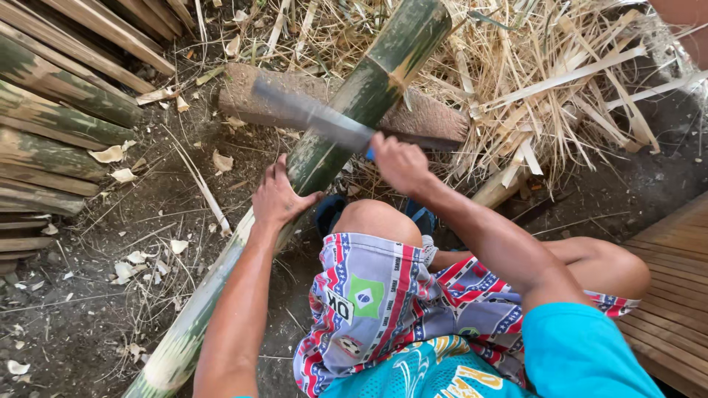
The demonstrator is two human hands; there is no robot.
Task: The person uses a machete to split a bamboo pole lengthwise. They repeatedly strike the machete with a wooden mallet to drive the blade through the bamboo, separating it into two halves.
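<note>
Bare dirt ground, dark and littered with pale chips and dry slivers.

Heap of dry straw-coloured bamboo strips, upper right, well apart from my left arm.

Stack of split green bamboo slats, left edge, lying side by side.

Wooden plank platform, lower right, beside my bent knee.

Long green bamboo pole, running diagonally from lower left to top centre, its upper part resting across a brown log that lies crosswise beneath it.

My left hand, fingers closed over the pole's side just below the log, pressing it down.

My right hand, clenched around the handle of a long-bladed knife; only a bit of blue handle shows past my fist. The grey blade lies across the pole, blurred, touching or just above it; I cannot tell which.
</note>
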